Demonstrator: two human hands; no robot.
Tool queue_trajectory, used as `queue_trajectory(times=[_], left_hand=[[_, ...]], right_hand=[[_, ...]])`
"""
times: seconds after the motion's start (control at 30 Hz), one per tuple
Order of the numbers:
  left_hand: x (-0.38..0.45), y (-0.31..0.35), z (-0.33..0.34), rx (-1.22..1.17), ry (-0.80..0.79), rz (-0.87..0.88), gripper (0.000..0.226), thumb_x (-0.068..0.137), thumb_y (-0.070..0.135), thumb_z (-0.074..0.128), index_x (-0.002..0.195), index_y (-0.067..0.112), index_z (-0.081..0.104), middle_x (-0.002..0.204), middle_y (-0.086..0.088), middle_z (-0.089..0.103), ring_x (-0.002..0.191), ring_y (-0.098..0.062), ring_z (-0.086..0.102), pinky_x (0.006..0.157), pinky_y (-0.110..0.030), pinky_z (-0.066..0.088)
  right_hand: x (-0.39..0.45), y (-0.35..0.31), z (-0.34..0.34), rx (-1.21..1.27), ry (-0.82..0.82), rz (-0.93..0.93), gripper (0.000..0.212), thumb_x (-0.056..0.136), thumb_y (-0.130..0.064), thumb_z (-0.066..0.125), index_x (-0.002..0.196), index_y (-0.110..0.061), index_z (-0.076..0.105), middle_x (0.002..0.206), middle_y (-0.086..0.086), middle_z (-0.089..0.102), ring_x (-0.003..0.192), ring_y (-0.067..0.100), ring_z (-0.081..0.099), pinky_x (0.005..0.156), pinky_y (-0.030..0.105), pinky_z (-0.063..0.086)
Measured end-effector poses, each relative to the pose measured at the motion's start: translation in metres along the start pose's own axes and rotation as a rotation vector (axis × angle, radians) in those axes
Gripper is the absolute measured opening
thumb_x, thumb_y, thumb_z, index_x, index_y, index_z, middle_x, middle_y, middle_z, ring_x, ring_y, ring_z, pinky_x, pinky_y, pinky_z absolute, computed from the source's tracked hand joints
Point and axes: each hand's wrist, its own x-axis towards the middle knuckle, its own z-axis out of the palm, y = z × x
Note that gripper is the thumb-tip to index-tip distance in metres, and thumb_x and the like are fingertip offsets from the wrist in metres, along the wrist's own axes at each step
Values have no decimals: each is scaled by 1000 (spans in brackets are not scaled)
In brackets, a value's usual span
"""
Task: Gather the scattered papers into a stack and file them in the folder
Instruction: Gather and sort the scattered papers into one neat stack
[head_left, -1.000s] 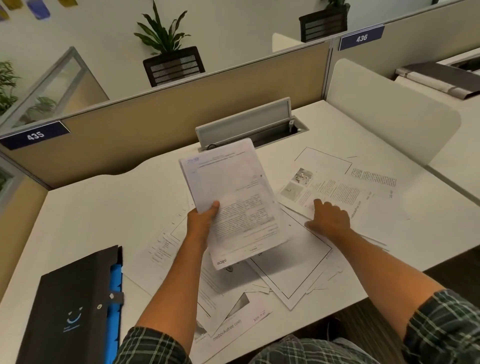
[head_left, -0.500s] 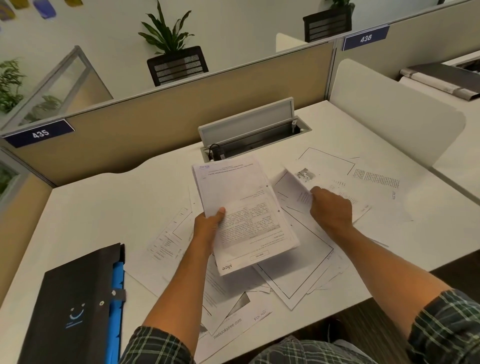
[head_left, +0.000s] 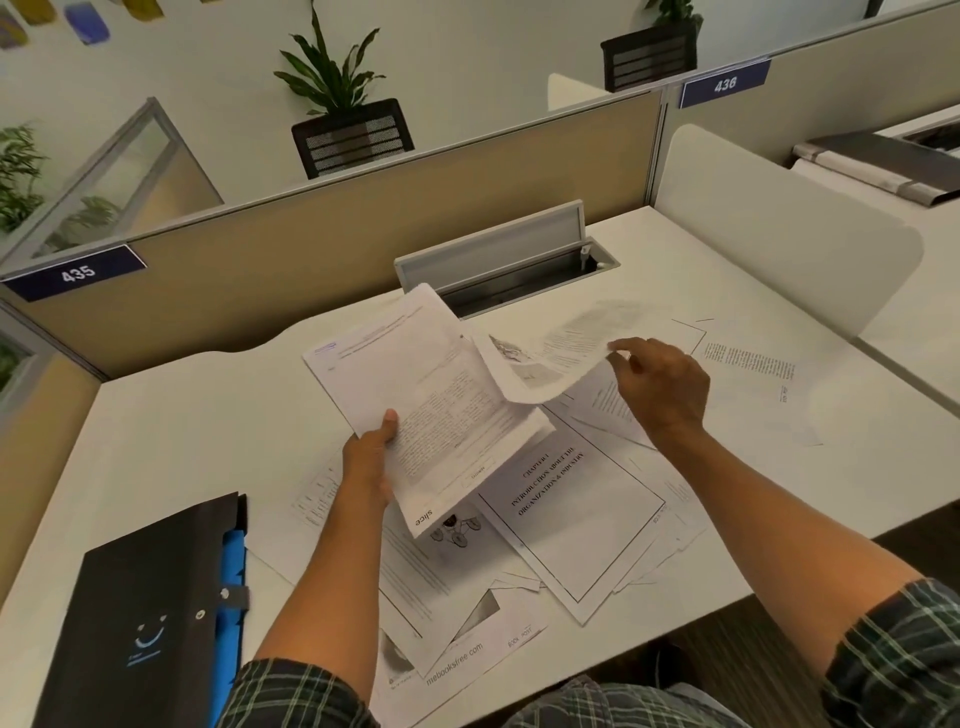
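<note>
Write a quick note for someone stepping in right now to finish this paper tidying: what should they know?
Left hand: holds the gathered stack above the desk, thumb on top.
Right hand: pinches a lifted sheet by its edge, curling toward the stack.
Loose papers lie spread on the desk, one sheet off to the right.
Black folder lies shut at the left, untouched.
Done: several sheets gathered.
Left: add the lifted sheet, collect the rest, square the stack, file it.

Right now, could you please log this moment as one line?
left hand: holds stack | right hand: pinches sheet | folder: closed
</note>
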Motion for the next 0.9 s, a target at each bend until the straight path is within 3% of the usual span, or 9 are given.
queue_trajectory(times=[0.07, 0.2, 0.33, 0.4, 0.47, 0.57, 0.7, 0.8, 0.9], left_hand=[[-1, 2, -1, -50, -12, 9, 70, 84, 34, 83, 140, 2, 56, 134, -14, 65, 125, -34, 61, 109, -52, 48], [-4, 3, 0, -134, -51, -3, 47, 88, 26, 80, 128, 4, 68, 120, -12, 74, 116, -32, 67, 103, -52, 52], [-5, 7, -5, -335, -133, -38, 17, 97, 16, 68, 111, 7, 74, 109, -9, 77, 115, -33, 65, 95, -51, 55], [-5, 8, -7, -366, -163, -66, 32, 100, 21, 64, 126, 4, 68, 129, -14, 69, 126, -35, 59, 108, -56, 47], [-6, 7, -8, -348, -198, -98, 43, 100, 25, 63, 135, 1, 62, 140, -17, 62, 133, -37, 55, 113, -58, 41], [-9, 1, -4, -306, -215, -127, 40, 98, 22, 65, 132, 0, 63, 141, -18, 61, 134, -36, 54, 113, -56, 42], [-11, -11, 2, -217, -226, -183, 45, 96, 24, 68, 131, -4, 64, 136, -21, 64, 131, -38, 57, 113, -56, 43], [-11, -21, 0, -95, -184, -171, 51, 91, 28, 74, 128, -7, 65, 128, -21, 69, 119, -38, 64, 105, -54, 50], [-11, -34, -2, 26, -129, -163, 48, 90, 23, 77, 127, -5, 66, 119, -20, 72, 105, -34, 68, 92, -47, 55]], right_hand=[[-6, 3, 4, 3, -20, -27, 10, 86, -22, 81, 95, -17, 80, 84, 6, 70, 71, 28, 64, 63, 29, 41], [-17, 6, 10, -85, -36, -199, 9, 79, -16, 81, 84, -11, 77, 94, 11, 67, 80, 32, 63, 67, 36, 41], [-28, -6, 12, -42, -136, -307, 8, 77, -13, 76, 79, -11, 68, 81, 6, 71, 59, 28, 63, 57, 33, 45], [-37, -16, 13, -27, -227, -318, 7, 83, -17, 73, 82, -13, 67, 76, 3, 71, 50, 26, 60, 48, 29, 46], [-46, -29, 16, -1, -393, -336, 7, 91, -23, 66, 91, -16, 69, 82, 0, 75, 56, 25, 65, 51, 31, 52], [-55, -49, 24, 59, -736, -387, 19, 99, -32, 59, 112, -22, 68, 102, -7, 78, 72, 13, 69, 69, 30, 58], [-58, -65, 33, 431, -1161, -113, 25, 96, -31, 69, 120, -27, 69, 108, -18, 72, 80, -1, 71, 77, 20, 58], [-52, -58, 41, 359, -1063, 11, 11, 95, -22, 69, 91, -33, 69, 102, -7, 75, 82, 7, 70, 74, 26, 59], [-48, -42, 45, 227, -859, 145, 21, 97, -26, 64, 116, -31, 71, 121, -6, 72, 104, 15, 67, 88, 37, 56]])
